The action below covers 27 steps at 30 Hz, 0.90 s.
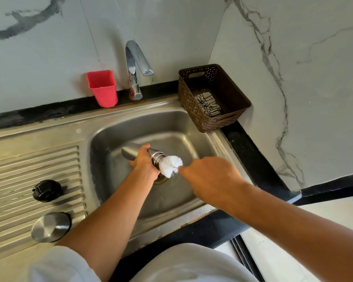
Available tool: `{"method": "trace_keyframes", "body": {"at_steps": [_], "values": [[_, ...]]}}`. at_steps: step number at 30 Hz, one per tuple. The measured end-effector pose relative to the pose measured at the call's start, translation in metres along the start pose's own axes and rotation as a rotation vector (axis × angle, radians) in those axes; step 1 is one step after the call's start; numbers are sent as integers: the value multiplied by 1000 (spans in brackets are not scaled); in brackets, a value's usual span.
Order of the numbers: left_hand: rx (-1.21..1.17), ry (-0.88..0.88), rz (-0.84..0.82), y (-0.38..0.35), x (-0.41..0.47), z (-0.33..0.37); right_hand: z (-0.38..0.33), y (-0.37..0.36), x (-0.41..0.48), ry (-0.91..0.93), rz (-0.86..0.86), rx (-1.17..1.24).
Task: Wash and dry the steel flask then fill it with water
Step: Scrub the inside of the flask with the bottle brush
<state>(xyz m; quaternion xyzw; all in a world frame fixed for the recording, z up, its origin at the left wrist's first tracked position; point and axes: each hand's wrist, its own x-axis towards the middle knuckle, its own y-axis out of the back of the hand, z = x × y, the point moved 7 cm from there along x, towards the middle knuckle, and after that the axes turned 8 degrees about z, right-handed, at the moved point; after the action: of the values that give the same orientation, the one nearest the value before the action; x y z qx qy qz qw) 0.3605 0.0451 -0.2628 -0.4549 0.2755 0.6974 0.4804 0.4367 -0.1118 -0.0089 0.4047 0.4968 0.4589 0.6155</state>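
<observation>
The steel flask lies almost level over the sink basin, its threaded mouth pointing right. My left hand grips it round the neck. A white bottle brush has its bristle head right at the flask's mouth. My right hand holds the brush; its handle is hidden under the hand. The flask's black inner stopper and steel cap rest on the ribbed drainboard at the left.
A chrome tap stands behind the basin, with no water visible from it. A red cup sits left of the tap. A brown woven basket holding a patterned cloth stands at the back right corner. Marble walls close the back and right.
</observation>
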Motion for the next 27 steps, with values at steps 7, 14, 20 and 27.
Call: {"method": "trace_keyframes", "body": {"at_steps": [7, 14, 20, 27], "values": [[-53, 30, -134, -9, -59, -6, 18, -46, 9, -493, -165, 1166], [23, 37, -234, -12, -54, -10, -15, -81, 9, -1019, -509, 2300], [21, -48, -114, 14, 54, 5, -9, -28, -4, -245, -6, 556], [62, -52, 27, 20, 47, 1, -26, -9, -11, -77, 16, 147]]}}
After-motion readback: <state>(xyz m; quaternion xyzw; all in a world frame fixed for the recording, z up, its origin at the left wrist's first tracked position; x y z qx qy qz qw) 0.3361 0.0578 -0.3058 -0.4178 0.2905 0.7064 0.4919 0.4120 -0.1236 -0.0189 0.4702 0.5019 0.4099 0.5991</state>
